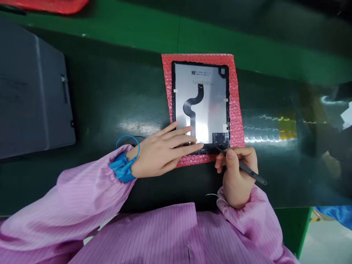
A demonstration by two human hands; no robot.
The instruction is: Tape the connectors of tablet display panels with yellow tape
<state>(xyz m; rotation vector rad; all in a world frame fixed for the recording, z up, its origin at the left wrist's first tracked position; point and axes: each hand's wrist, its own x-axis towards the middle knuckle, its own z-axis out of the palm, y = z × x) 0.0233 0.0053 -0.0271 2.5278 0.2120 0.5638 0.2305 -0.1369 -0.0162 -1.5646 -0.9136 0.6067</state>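
A tablet screen assembly (211, 106) with a silvery back and black frame lies on a sheet of red bubble wrap (235, 110). A curved black ribbon cable (188, 106) runs down its back. My left hand (162, 150) rests over its lower left part, fingers spread and stretched out. My right hand (239, 172) grips dark tweezers (252, 173), or a slim tool much like them. The tool's tip touches or hovers at the lower frame edge, just below a square black part (220, 139) in the lower right corner.
A dark grey bin (35, 95) stands at the left on the dark green table (123, 99). Clear strips with a yellow piece (287, 127) lie at the right. A red object (55, 4) shows at the top left. My left wrist wears a blue strap (122, 168).
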